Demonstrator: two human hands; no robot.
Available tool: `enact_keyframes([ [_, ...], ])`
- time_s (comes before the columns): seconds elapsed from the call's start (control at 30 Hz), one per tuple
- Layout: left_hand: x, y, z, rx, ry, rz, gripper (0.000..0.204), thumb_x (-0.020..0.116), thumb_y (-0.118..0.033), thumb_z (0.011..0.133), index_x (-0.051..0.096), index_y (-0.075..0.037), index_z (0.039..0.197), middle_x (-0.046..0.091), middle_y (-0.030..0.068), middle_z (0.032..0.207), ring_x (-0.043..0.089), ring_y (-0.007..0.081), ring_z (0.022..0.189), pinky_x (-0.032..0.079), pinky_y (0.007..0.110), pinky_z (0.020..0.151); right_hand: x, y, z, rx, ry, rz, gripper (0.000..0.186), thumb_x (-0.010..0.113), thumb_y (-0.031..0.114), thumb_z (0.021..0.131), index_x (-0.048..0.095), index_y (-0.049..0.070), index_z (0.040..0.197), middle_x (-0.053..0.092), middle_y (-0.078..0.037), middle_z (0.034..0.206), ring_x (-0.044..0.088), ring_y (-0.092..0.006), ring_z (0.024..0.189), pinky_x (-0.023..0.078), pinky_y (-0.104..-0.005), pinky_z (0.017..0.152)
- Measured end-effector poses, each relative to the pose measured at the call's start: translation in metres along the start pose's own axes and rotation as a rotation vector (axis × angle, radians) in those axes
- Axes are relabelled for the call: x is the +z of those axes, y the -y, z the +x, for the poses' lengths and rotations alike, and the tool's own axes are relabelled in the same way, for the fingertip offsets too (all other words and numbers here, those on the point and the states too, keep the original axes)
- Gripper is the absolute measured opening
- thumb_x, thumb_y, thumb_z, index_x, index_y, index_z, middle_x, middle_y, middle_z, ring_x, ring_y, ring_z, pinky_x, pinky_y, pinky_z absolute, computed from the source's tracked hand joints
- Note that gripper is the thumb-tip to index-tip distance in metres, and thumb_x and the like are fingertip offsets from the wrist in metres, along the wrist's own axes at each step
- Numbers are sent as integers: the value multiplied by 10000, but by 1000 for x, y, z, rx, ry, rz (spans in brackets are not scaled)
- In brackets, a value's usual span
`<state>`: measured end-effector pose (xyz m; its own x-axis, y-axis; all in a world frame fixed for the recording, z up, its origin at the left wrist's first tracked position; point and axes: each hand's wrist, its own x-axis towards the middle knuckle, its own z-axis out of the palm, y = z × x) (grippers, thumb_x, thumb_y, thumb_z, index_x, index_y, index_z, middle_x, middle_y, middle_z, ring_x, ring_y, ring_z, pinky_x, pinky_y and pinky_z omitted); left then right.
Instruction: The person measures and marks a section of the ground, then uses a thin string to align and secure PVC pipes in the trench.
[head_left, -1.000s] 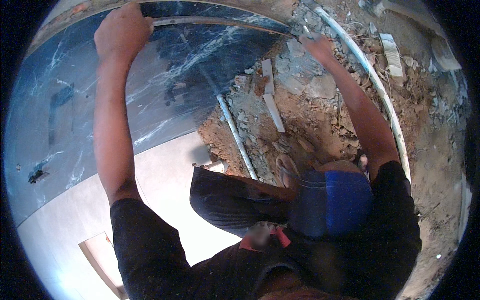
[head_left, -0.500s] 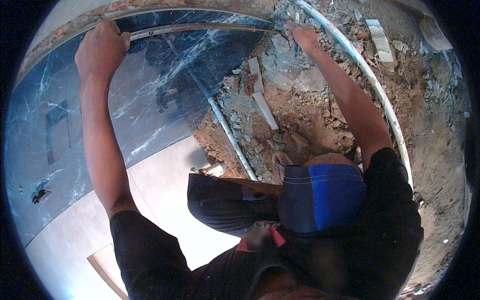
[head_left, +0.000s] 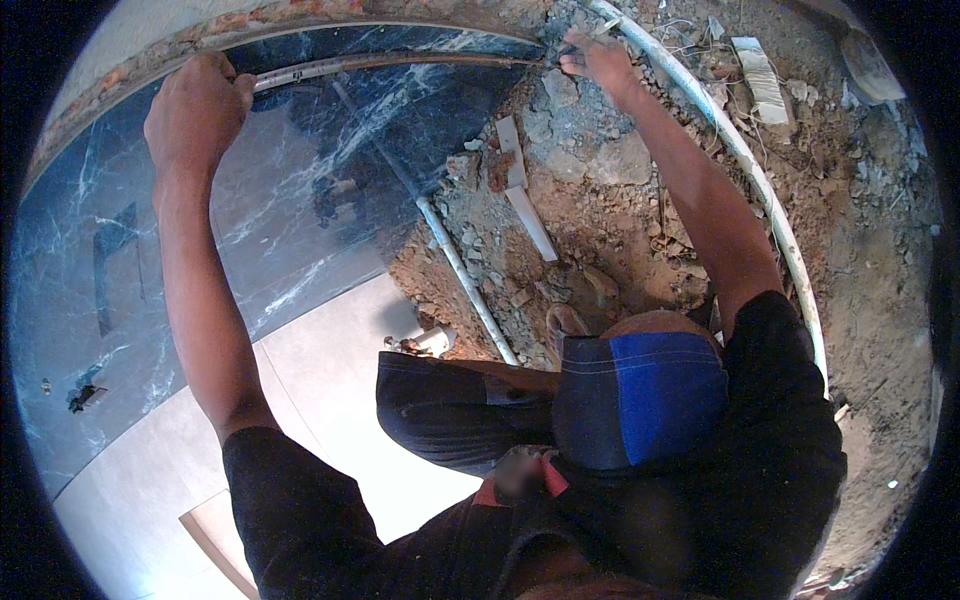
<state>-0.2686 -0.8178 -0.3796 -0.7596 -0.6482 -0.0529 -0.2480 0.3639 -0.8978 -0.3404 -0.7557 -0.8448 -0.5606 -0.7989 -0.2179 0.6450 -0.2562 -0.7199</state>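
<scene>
My left hand (head_left: 196, 118) is closed around the near-left end of a long narrow metal strip (head_left: 370, 61), silver at that end and brownish further along. The strip lies across the dark blue marbled slab (head_left: 270, 190), just inside its far edge. At the strip's other end, beside the rubble, is my right hand (head_left: 603, 70). Its fingers are stretched and apart, close to the strip's tip; whether they touch it is too small to tell.
A long pale pipe (head_left: 735, 145) curves past my right arm. A thinner pipe (head_left: 462, 265) and broken tile pieces (head_left: 530, 222) lie on the rubble and soil (head_left: 630, 220). Pale floor tiles (head_left: 310, 350) adjoin the slab. A white ribbed piece (head_left: 760, 80) rests at the far right.
The fingers of my right hand have spread from a closed grip. My left hand has shifted slightly left and nearer, and the strip's left end has moved with it.
</scene>
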Motion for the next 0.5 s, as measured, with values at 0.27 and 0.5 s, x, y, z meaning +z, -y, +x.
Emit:
enact_keyframes([
  [0.27, -1, 12, -13, -35, 8, 7, 214, 634, -298, 760, 659, -106, 851, 659, 147, 845, 635, 323, 837, 501, 434, 727, 14, 9, -7, 100, 117, 44, 285, 527, 72, 896, 535, -29, 1162, 609, -138, 1053, 618, -230, 948, 540, -308, 847],
  [0.5, -2, 0, 2, 17, -27, -10, 222, 637, -303, 756, 660, -103, 850, 658, 148, 858, 635, 324, 840, 502, 431, 727, -21, -12, 16, -302, 162, -649, 270, 506, 73, 908, 541, -30, 1155, 612, -132, 1053, 614, -217, 957, 534, -309, 850],
])
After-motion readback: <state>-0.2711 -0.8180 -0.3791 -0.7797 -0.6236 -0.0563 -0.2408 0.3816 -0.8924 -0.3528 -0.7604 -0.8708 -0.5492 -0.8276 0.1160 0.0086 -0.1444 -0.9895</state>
